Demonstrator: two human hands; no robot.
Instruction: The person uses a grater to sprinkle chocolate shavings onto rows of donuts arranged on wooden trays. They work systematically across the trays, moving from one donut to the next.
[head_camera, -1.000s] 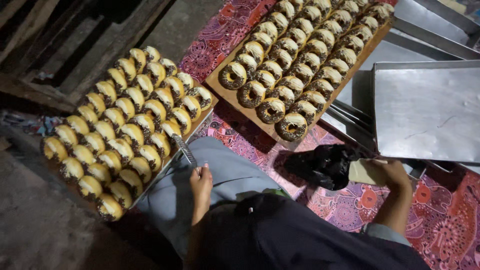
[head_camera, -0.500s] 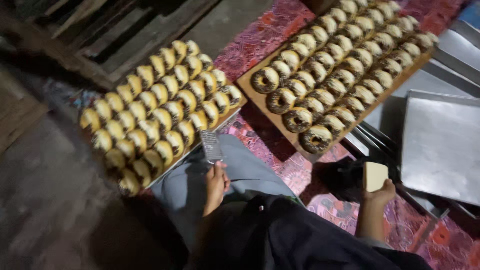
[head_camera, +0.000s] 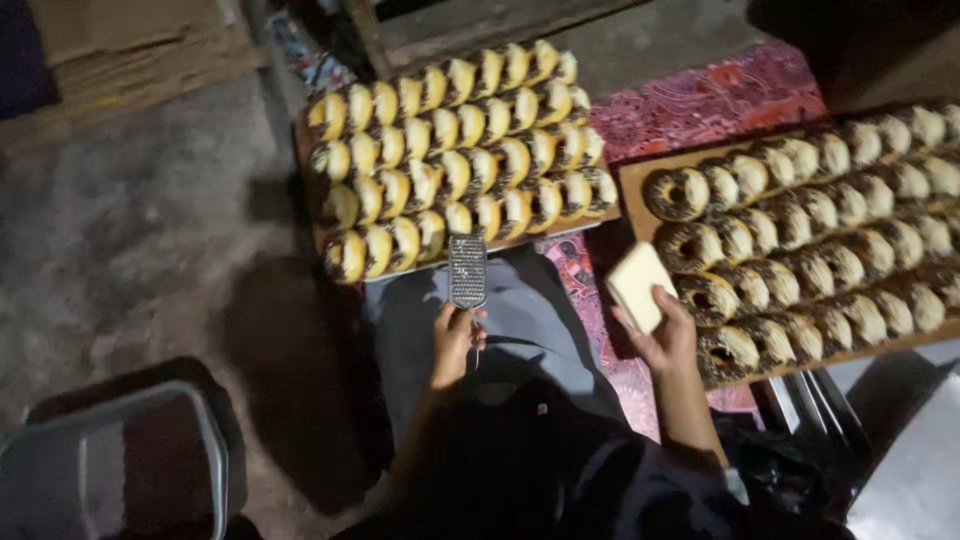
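Left hand closed round grater handle, blade upright over near edge of tray of yellow-iced doughnuts; right hand pinching pale cheese block, held beside board of dark-topped doughnuts, above patterned cloth.

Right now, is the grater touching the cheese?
Apart. The head view shows the grater in the left hand and the cheese in the right hand, with lap between.

Pale yellow block, silver perforated grater. Yellow-glazed doughnuts left; dark brown ones with white speckling right. Red-pink patterned cloth, grey trousers.
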